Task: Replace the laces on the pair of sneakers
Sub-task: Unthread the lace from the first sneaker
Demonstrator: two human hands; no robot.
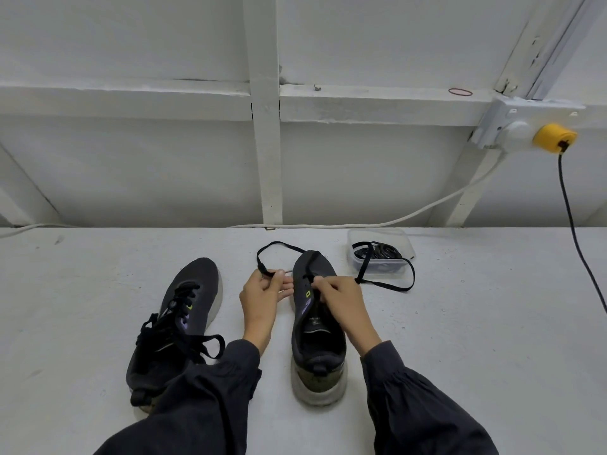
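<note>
Black flat lace (384, 285) sits in the front eyelets of the open sneaker (317, 339), centre frame. Left hand (262, 293) pinches one end at 9 o'clock of the toe; right hand (341, 298) pinches lace at the eyelets. Risk: a one-sided pull leaves uneven, twisted ends.

This looks like a bare workroom or utility space, not a lived-in room. The wall (131, 165) is white-painted board braced by exposed painted battens (266, 142). An exposed socket box (502, 121) holds a yellow plug (553, 136) with a black cable (571, 218). A white cable (443, 200) runs loose along the wall's foot. The surface (98, 284) is scuffed white paint.
</note>
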